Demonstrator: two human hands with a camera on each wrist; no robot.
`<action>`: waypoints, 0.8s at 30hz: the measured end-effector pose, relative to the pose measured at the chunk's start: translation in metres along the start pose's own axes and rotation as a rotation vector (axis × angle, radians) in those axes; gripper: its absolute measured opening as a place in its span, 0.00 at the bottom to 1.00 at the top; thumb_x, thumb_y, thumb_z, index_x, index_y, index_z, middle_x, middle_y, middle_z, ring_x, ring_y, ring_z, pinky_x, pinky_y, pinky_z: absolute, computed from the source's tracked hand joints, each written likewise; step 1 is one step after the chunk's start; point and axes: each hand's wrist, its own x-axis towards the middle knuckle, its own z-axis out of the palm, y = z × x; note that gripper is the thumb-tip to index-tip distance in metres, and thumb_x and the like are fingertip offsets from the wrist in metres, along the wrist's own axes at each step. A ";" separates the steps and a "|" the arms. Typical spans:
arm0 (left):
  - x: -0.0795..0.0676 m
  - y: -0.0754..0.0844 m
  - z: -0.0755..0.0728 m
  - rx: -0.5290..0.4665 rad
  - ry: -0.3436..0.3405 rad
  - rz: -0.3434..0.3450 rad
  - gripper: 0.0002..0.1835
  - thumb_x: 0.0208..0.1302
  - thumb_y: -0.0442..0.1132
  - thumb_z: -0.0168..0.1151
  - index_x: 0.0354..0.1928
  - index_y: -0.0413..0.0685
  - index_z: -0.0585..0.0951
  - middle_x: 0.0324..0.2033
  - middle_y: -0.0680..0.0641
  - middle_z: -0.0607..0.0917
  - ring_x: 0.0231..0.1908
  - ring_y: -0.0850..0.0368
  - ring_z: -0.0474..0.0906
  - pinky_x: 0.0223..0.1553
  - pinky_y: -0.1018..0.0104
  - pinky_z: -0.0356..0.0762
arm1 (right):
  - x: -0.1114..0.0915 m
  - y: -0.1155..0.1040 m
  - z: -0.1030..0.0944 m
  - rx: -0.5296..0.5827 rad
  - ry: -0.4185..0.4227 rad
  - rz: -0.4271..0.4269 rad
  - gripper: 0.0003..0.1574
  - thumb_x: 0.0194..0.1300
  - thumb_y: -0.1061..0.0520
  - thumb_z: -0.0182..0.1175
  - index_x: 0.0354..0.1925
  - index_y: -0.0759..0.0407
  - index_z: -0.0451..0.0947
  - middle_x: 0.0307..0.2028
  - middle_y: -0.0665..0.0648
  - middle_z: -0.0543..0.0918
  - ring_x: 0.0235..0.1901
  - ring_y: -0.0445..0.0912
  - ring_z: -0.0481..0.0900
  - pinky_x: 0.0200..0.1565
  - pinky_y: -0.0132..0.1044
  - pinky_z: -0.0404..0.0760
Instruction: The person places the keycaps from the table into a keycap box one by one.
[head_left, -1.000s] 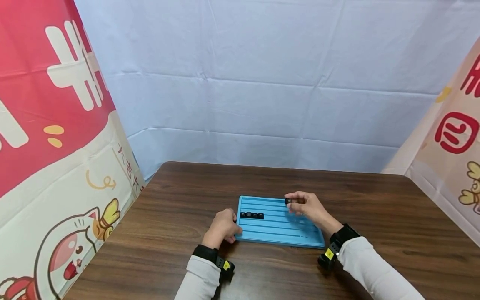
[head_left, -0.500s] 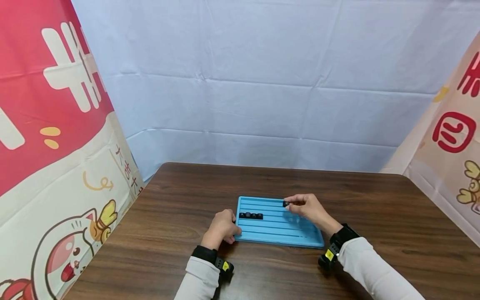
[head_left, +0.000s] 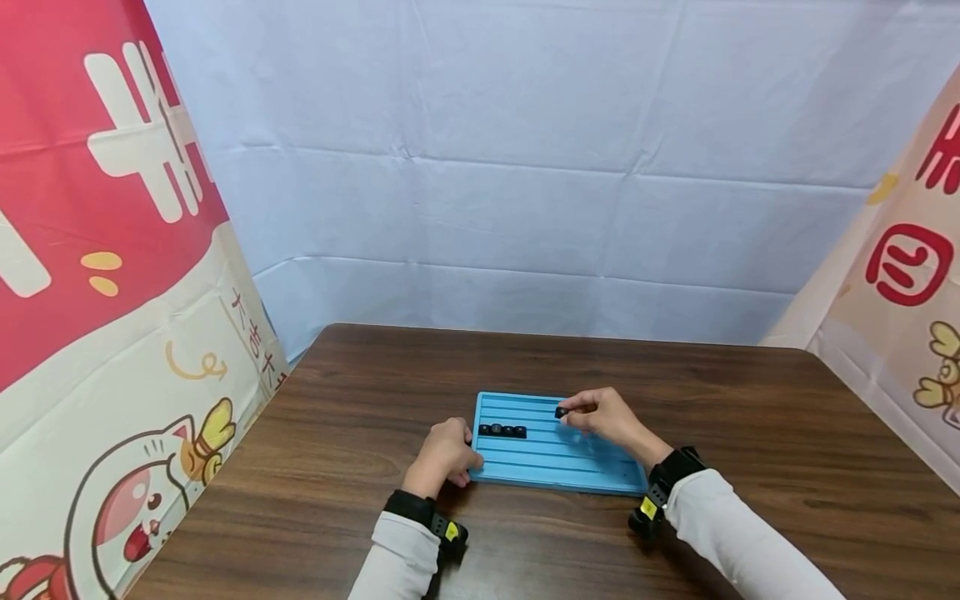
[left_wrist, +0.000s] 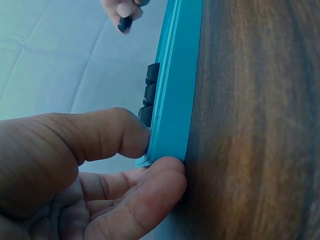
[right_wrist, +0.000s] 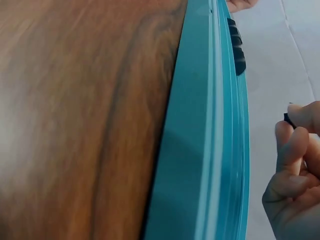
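Note:
A blue ridged tray (head_left: 555, 477) lies on the table, with a short row of small black keycaps (head_left: 502, 431) standing in one of its channels at the left side. My left hand (head_left: 447, 452) grips the tray's left end. In the left wrist view its thumb (left_wrist: 120, 132) presses at the rim beside the keycaps, other fingers against the outer wall. Over the tray's far half, my right hand (head_left: 606, 417) pinches a single black keycap (head_left: 561, 412) between thumb and fingertips. That keycap (right_wrist: 288, 119) is partly covered by the fingers in the right wrist view.
The tray rests on a dark wood-grain table (head_left: 390, 367). Behind it hangs a pale blue cloth (head_left: 525, 208). Printed cloths stand at the left (head_left: 150, 350) and right (head_left: 892, 275) sides. Each wrist wears a black strap with a camera.
My right hand has moved left and slightly nearer to me over the tray, carrying the pinched keycap toward the row. My left hand has kept its place on the tray's end.

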 end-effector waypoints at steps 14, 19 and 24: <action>-0.002 -0.001 -0.005 -0.014 -0.009 -0.004 0.14 0.49 0.24 0.65 0.36 0.35 0.70 0.20 0.40 0.74 0.12 0.53 0.76 0.14 0.64 0.78 | 0.009 -0.007 0.019 -0.028 -0.086 0.015 0.13 0.60 0.65 0.61 0.44 0.70 0.79 0.31 0.57 0.82 0.22 0.51 0.76 0.24 0.40 0.77; -0.002 -0.001 -0.005 -0.009 -0.009 -0.006 0.14 0.49 0.24 0.65 0.35 0.36 0.70 0.20 0.40 0.74 0.12 0.53 0.76 0.14 0.64 0.78 | 0.011 -0.009 0.024 -0.065 -0.122 -0.007 0.13 0.59 0.65 0.61 0.44 0.70 0.79 0.32 0.57 0.81 0.23 0.47 0.74 0.24 0.38 0.76; -0.003 0.000 -0.006 -0.008 -0.008 -0.012 0.14 0.49 0.24 0.66 0.34 0.37 0.70 0.21 0.40 0.74 0.12 0.54 0.76 0.14 0.64 0.78 | 0.011 -0.012 0.028 -0.085 -0.127 0.008 0.13 0.59 0.66 0.62 0.44 0.68 0.80 0.35 0.57 0.81 0.24 0.47 0.74 0.24 0.38 0.76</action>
